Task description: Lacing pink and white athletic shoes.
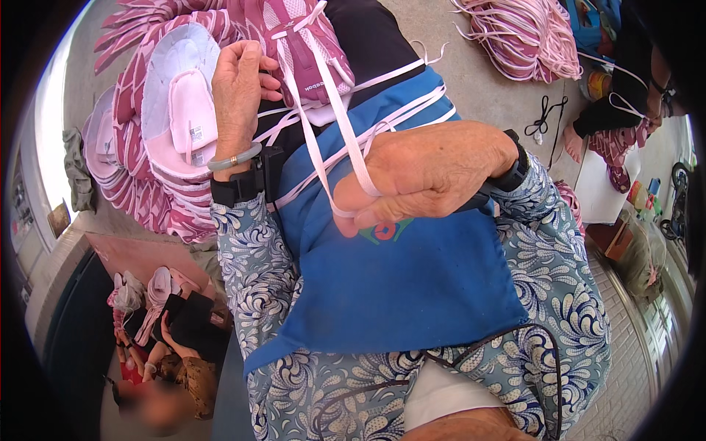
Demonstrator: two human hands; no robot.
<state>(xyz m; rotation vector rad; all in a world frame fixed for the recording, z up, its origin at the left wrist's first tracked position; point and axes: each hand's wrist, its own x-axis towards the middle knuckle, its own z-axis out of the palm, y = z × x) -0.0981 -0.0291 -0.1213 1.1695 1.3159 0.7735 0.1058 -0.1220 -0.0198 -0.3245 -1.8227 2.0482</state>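
Note:
A pink and burgundy shoe upper (316, 62) rests at the far end of my lap, its mesh front and crossed laces facing up. Two pale pink shoelace (309, 140) strands stretch from it toward me. My right hand (434, 173) has these strands looped over its fingers and pinched, above the blue apron (397, 294). Beside the upper's left edge is my left hand (243, 84), fingers loosely curled and a little apart, with nothing visible in them. More pale laces (412, 110) lie across the apron's top. Whether the left fingertips touch the upper is unclear.
Stacked pink shoe uppers (180, 132) with pale linings stand close on my left. A bundle of pink and white laced uppers (518, 37) lies on the floor ahead right, near a black cord (546, 117). Other people sit at the lower left and far right.

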